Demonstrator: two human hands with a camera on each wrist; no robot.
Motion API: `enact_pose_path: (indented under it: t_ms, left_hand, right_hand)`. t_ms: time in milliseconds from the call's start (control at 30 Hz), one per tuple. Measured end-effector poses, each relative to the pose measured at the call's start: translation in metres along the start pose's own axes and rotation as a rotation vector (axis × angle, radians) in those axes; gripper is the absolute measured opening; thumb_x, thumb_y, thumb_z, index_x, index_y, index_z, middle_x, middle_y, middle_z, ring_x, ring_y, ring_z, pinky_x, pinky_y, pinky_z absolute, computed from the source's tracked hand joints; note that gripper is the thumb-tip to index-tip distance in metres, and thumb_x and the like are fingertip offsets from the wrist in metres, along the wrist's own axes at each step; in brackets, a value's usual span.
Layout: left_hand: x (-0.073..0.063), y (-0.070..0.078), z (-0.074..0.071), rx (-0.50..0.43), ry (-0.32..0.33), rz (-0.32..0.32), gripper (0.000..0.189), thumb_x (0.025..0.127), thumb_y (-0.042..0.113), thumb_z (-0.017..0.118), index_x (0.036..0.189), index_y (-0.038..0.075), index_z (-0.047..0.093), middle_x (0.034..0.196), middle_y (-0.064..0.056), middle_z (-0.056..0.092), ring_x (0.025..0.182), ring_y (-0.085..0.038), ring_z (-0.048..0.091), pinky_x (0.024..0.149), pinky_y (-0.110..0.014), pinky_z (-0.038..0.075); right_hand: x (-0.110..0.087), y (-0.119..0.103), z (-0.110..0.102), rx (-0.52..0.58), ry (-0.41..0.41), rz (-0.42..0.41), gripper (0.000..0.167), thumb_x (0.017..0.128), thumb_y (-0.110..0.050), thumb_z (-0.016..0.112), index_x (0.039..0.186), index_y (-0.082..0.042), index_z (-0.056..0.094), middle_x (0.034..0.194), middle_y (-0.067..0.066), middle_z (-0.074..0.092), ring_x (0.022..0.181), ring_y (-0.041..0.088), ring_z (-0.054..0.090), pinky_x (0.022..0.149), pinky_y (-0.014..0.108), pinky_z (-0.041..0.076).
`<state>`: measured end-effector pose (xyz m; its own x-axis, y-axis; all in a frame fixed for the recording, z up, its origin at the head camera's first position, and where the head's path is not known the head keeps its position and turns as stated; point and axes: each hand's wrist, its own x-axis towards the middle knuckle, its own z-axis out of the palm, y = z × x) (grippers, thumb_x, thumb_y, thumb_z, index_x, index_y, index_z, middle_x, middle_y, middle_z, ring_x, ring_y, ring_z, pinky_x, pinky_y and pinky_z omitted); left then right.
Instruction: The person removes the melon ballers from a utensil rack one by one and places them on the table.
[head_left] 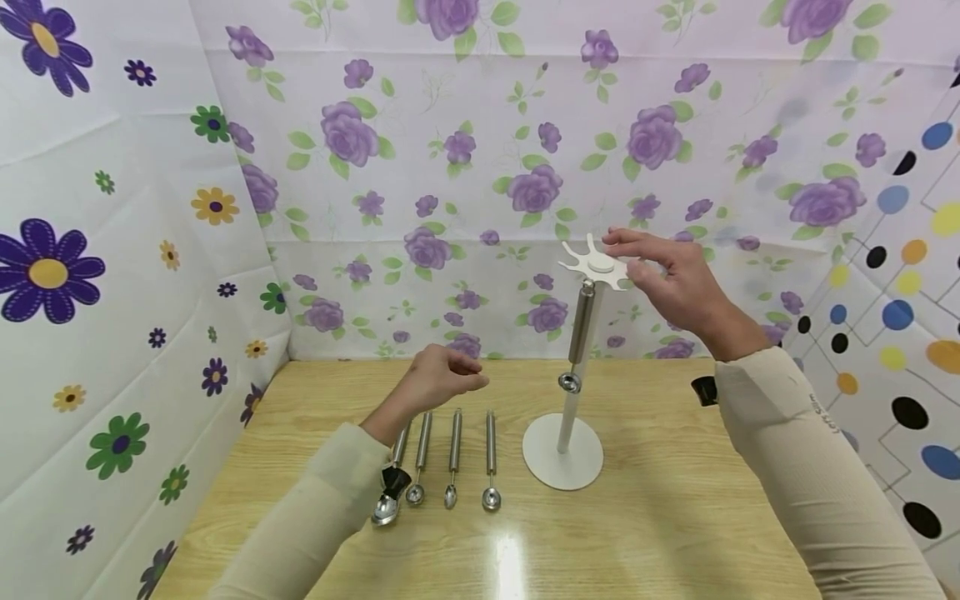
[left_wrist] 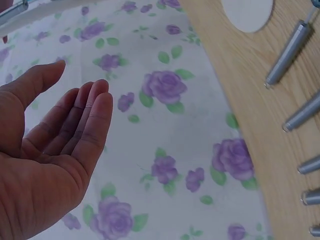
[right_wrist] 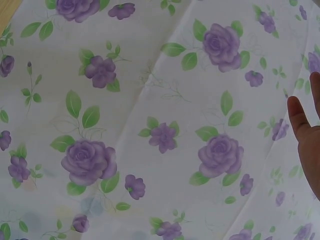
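Observation:
A white stand with a hooked top (head_left: pixel 600 263) rises from a round base (head_left: pixel 547 467). One metal melon baller (head_left: pixel 581 325) hangs from a front hook, its bowl low beside the pole. My right hand (head_left: pixel 678 279) is at the right side of the hooked top, thumb and forefinger spread, fingertips right at the hooks. In the right wrist view only part of that hand (right_wrist: pixel 310 135) shows. My left hand (head_left: pixel 435 382) hovers empty above the table, left of the pole; its fingers are loosely bent in the left wrist view.
Several metal-handled scoops, among them a melon baller (head_left: pixel 491 467) and a narrow one (head_left: pixel 454 454), lie in a row on the wooden table (head_left: pixel 637 533). A larger scoop (head_left: pixel 386 508) is at the row's left, partly behind my left wrist. Patterned cloths (head_left: pixel 450 200) enclose the table.

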<state>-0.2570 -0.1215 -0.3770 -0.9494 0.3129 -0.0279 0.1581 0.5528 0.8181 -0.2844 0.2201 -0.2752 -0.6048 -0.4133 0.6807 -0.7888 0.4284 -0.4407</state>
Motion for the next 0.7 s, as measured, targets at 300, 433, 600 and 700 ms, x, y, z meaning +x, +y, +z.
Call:
enact_pose_path:
  t_ms: [300,433,600,700]
  left_hand:
    - [0.004,0.031,0.017,-0.003,-0.02,0.129,0.023,0.092,0.02,0.075,0.11,0.006,0.076,0.103,-0.004,0.072,0.092,-0.017,0.068,0.078,-0.032,0.057]
    - [0.009,0.04,0.026,-0.028,-0.032,0.192,0.025,0.092,0.018,0.075,0.112,0.005,0.075,0.103,-0.006,0.074,0.091,-0.017,0.069,0.078,-0.031,0.057]
    - [0.014,0.052,0.037,-0.065,-0.051,0.236,0.027,0.092,0.017,0.075,0.116,0.003,0.073,0.105,-0.007,0.073,0.092,-0.016,0.069,0.078,-0.028,0.057]
    - [0.015,0.06,0.043,-0.076,-0.05,0.265,0.03,0.092,0.017,0.075,0.118,0.002,0.072,0.105,-0.008,0.073,0.093,-0.017,0.069,0.079,-0.028,0.057]
  right_hand:
    - [0.0,0.0,-0.001,0.005,0.006,-0.004,0.028,0.1,-0.002,0.054,0.122,0.003,0.069,0.135,0.014,0.062,0.133,0.027,0.051,0.104,0.015,0.037]
    - [-0.001,0.0,0.0,0.01,0.01,-0.003,0.028,0.099,0.001,0.054,0.122,0.004,0.069,0.134,0.014,0.062,0.133,0.028,0.051,0.103,0.014,0.038]
    - [0.0,0.001,0.001,0.012,0.011,0.012,0.027,0.099,0.002,0.054,0.121,0.006,0.069,0.134,0.017,0.062,0.133,0.029,0.051,0.101,0.014,0.039]
    - [0.001,0.001,0.001,0.007,0.011,0.023,0.027,0.099,0.001,0.054,0.12,0.006,0.069,0.134,0.017,0.061,0.132,0.029,0.051,0.101,0.014,0.039]
